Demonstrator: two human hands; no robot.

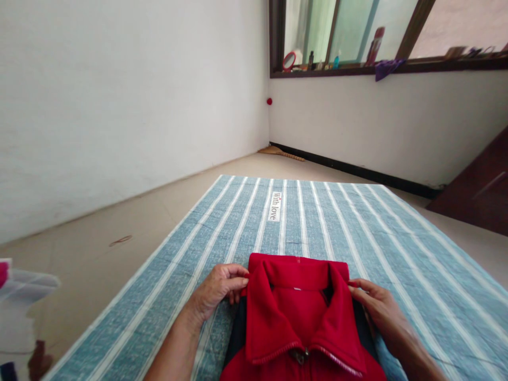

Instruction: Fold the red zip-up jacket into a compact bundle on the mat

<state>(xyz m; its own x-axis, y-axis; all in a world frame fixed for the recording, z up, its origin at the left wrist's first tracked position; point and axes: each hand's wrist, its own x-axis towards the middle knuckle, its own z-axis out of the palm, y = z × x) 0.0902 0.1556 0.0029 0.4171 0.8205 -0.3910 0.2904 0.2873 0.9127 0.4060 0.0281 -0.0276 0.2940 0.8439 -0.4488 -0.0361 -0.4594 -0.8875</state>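
Observation:
A red fleece jacket [296,312] with a zipped collar and dark side panels lies on a blue and white striped mat [325,222], its collar end pointing away from me. My left hand [218,291] pinches the left corner of the collar end, fingers curled on the fabric. My right hand [377,307] grips the right corner of the same edge, thumb and fingers closed on the cloth. Both forearms reach in from the bottom of the view.
The mat covers a beige floor [119,227] beside white walls. A broom [280,152] lies in the far corner. A window sill [357,66] holds a red mirror, bottles and a purple cloth. Dark wooden furniture [480,190] stands at right; light cloth [19,296] lies at left.

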